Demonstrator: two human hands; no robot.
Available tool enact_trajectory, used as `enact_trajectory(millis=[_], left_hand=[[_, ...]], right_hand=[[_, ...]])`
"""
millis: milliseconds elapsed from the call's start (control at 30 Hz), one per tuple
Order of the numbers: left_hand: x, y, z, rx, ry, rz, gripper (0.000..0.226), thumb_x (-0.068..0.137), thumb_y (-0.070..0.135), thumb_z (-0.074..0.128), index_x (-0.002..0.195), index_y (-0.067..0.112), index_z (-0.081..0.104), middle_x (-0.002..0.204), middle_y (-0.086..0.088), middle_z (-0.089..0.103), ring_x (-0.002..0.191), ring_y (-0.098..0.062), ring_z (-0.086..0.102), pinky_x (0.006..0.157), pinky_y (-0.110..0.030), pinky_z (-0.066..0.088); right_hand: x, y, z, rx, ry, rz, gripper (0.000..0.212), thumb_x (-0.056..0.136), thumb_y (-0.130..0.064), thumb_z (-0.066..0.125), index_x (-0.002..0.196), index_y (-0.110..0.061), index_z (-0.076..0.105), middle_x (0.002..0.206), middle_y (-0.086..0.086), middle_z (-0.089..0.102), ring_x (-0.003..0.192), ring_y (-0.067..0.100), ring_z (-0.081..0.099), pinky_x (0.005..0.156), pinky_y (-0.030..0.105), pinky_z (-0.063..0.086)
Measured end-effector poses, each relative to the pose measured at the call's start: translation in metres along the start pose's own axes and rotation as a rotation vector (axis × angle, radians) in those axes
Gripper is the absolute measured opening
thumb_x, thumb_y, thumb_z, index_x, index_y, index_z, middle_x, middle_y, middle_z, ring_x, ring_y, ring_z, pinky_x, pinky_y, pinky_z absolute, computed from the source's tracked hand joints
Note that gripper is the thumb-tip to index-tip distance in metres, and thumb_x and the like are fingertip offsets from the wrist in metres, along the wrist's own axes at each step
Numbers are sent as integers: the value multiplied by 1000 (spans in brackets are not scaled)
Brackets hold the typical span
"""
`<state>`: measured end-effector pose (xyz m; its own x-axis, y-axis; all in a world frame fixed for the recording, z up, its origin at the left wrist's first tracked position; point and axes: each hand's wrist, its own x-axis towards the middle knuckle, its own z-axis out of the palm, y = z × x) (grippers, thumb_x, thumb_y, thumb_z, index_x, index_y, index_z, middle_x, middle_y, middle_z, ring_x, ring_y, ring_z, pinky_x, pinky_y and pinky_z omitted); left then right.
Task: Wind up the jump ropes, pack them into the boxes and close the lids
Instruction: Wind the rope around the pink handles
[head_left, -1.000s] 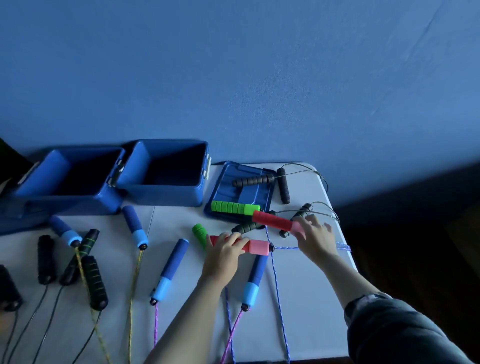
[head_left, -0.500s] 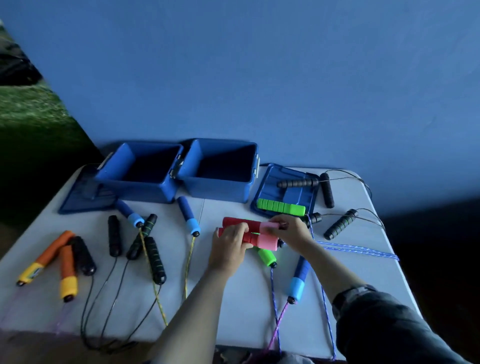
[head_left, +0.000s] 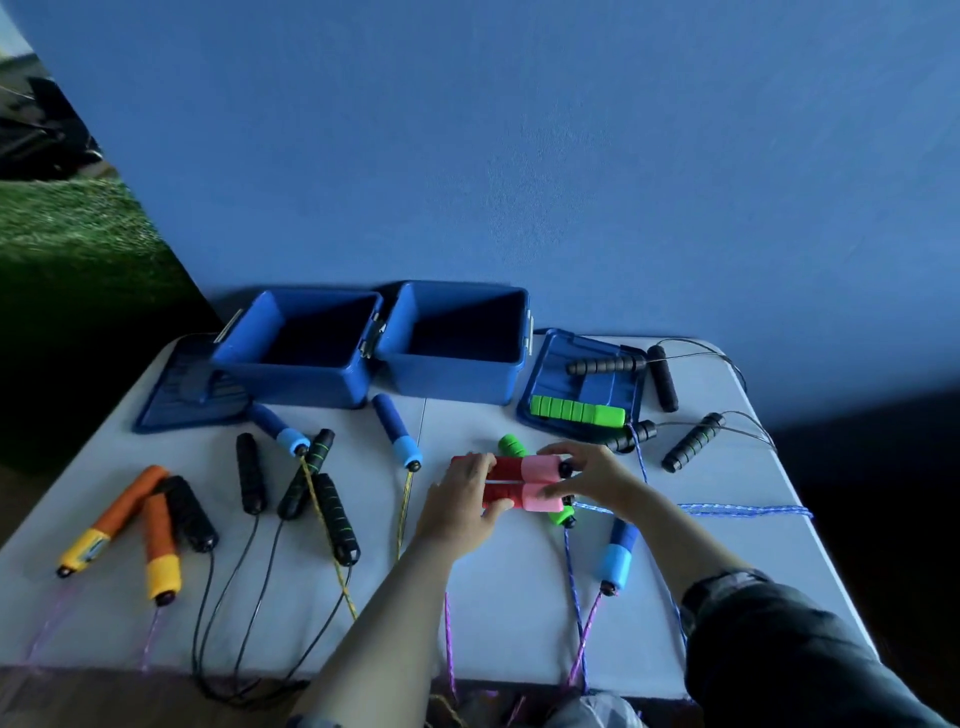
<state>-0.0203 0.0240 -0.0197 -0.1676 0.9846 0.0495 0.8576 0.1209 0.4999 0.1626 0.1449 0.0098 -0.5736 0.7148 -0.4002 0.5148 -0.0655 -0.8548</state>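
Boxes (head_left: 311, 358): I count two, blue, open, side by side at the desk's (head_left: 519, 597) far edge, two lids (head_left: 576, 374) flanking them. Two red-and-pink handles (head_left: 511, 483) lie parallel mid-desk. My left hand (head_left: 462, 506) curls round their red ends; my right hand (head_left: 592, 475) pinches the pink ends.

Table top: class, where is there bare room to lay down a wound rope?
Bare table lies between the left forearm and the blue-handled rope. Another patch lies right of the light blue cord, towards the near corner. The left half, around the black handles and orange handles, is crowded.
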Motion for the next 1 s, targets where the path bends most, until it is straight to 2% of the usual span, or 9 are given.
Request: enact_trajectory(millis=[100, 233, 300, 433, 533, 633, 767, 900, 1000], left_hand=[[1, -6, -7, 179, 2, 108, 67, 80, 62, 46, 130, 17, 46, 134, 4, 45, 126, -18, 45, 97, -54, 42], [3, -8, -18, 258, -172, 144, 92, 66, 80, 36, 144, 32, 26, 147, 12, 34, 144, -13, 21, 111, -65, 2], [4, -6, -20, 271, -218, 123, 84, 70, 77, 40, 141, 34, 26, 135, 9, 42, 133, -19, 40, 111, -67, 13], [3, 3, -23, 235, -253, 120, 72, 82, 59, 56, 138, 22, 30, 120, -6, 44, 102, -32, 58, 85, -42, 48], [1, 3, -26, 249, -229, 134, 69, 86, 54, 55, 140, 20, 28, 120, -7, 46, 102, -33, 57, 80, -40, 49], [-2, 2, -32, 178, -284, 134, 68, 86, 54, 54, 141, 30, 23, 124, -3, 48, 107, -31, 56, 84, -42, 50], [-6, 9, -43, -5, -316, 73, 55, 88, 50, 55, 134, 37, 28, 122, -2, 52, 104, -29, 58, 82, -37, 50], [-6, 19, -51, -172, -347, 36, 43, 93, 43, 54, 130, 38, 33, 112, -5, 54, 99, -25, 56, 84, -35, 48], [-7, 22, -51, -314, -349, -1, 37, 93, 37, 53, 124, 42, 34, 100, -4, 55, 83, -22, 56, 78, -36, 49]], right_hand=[[-4, 2, 2, 32, 3, 14, 51, 61, 3, 83, 99, -26, 66, 93, 6, 69, 83, 21, 63, 75, 32, 54], [-9, -1, 0, 82, -8, 5, 52, 62, 2, 82, 107, -18, 66, 98, 7, 70, 86, 19, 65, 72, 25, 51], [-11, -4, 0, 102, -19, -6, 52, 63, 2, 82, 109, -17, 65, 103, 8, 70, 90, 20, 66, 77, 27, 52], [-11, -3, 1, 142, -42, 7, 51, 63, -4, 83, 108, -21, 65, 106, 10, 69, 97, 25, 66, 89, 37, 54], [-10, -4, -1, 131, -122, 51, 63, 56, -8, 85, 112, -23, 61, 108, 10, 69, 103, 27, 64, 98, 41, 49], [-12, -7, -6, 87, -212, 75, 71, 59, 9, 77, 119, -21, 56, 110, 11, 69, 104, 25, 63, 99, 39, 47], [-9, -10, -10, 95, -184, 53, 76, 62, -1, 82, 130, -15, 51, 109, 12, 70, 105, 26, 64, 103, 41, 45], [-7, -15, -12, 120, -87, 18, 58, 78, -4, 73, 132, -7, 52, 113, 16, 67, 103, 24, 62, 102, 38, 45], [-7, -23, -13, 131, -51, -44, 43, 78, -20, 76, 119, -17, 63, 113, 19, 66, 93, 25, 63, 94, 38, 47]])
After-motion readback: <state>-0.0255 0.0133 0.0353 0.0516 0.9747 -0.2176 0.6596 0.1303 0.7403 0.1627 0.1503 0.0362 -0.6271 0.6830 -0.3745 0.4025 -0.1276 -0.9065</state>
